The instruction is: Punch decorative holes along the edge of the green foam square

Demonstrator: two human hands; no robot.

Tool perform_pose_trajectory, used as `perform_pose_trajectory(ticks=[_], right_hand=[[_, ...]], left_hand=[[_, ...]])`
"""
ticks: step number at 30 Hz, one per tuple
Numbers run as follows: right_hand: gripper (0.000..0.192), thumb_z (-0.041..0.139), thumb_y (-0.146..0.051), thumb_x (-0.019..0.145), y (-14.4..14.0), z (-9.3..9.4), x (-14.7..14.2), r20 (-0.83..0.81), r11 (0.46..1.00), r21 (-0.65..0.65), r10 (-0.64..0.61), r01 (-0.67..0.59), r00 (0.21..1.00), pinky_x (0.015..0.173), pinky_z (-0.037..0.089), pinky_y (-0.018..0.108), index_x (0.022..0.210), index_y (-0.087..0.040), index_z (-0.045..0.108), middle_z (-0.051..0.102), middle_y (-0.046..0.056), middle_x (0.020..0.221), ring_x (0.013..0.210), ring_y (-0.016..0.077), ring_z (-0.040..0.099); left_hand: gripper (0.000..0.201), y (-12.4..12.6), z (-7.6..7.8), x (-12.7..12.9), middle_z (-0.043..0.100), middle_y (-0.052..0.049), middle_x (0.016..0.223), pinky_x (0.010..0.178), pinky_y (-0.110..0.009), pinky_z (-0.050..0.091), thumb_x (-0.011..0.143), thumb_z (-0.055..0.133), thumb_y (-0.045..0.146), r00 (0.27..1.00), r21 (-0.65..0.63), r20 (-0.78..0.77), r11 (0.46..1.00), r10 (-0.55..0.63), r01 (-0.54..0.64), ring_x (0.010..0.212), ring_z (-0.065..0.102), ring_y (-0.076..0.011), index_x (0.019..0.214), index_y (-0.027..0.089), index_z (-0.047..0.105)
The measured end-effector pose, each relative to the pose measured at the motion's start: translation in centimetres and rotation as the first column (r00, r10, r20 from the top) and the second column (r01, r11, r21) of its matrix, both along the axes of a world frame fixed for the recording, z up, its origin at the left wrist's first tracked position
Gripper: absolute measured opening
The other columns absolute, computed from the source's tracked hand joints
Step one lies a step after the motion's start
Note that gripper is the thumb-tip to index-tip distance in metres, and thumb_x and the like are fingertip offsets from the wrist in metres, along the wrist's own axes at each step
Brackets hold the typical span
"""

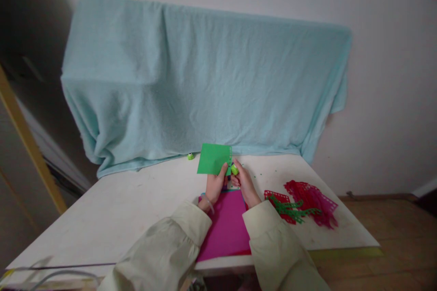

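Observation:
A green sheet of paper [213, 159] is pinched by my left hand [215, 185], thumb on top near its lower right corner. Small punched holes run along the sheet's right edge. My right hand [246, 186] is closed around a small lime-green craft punch [234, 169], which sits against that edge; whether the paper is inside its slot I cannot tell. Beneath both hands lies a stack of coloured paper [225, 227], magenta on top, with red and blue edges peeking out.
Punched red and pink paper pieces [312, 202] and green strips [290, 209] are piled on the white table [136, 218] at right. Another small lime-green punch [190, 156] stands at the back, by a light-blue cloth [218, 82]. Tiny green bits dot the tabletop.

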State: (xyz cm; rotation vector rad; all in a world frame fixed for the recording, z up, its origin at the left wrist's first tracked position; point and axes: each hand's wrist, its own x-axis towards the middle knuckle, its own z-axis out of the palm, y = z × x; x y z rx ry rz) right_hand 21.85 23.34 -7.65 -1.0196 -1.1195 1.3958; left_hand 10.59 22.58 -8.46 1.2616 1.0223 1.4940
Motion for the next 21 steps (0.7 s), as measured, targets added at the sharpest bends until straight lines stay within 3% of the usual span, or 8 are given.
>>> perform_pose_trajectory(ticks=[21], right_hand=[[0.051, 0.053, -0.064, 0.077, -0.7, 1.0, 0.3, -0.037, 0.991, 0.088, -0.098, 0.101, 0.995, 0.038, 0.016, 0.022, 0.054, -0.019, 0.046, 0.033, -0.006, 0.041, 0.036, 0.0060, 0.023]], left_hand=[[0.041, 0.0, -0.2, 0.2, 0.045, 0.005, 0.045, 0.040, -0.021, 0.034, 0.080, 0.056, 0.055, 1.000, -0.016, 0.003, 1.000, 0.004, -0.004, 0.037, 0.042, -0.0080, 0.068, 0.017, 0.051]])
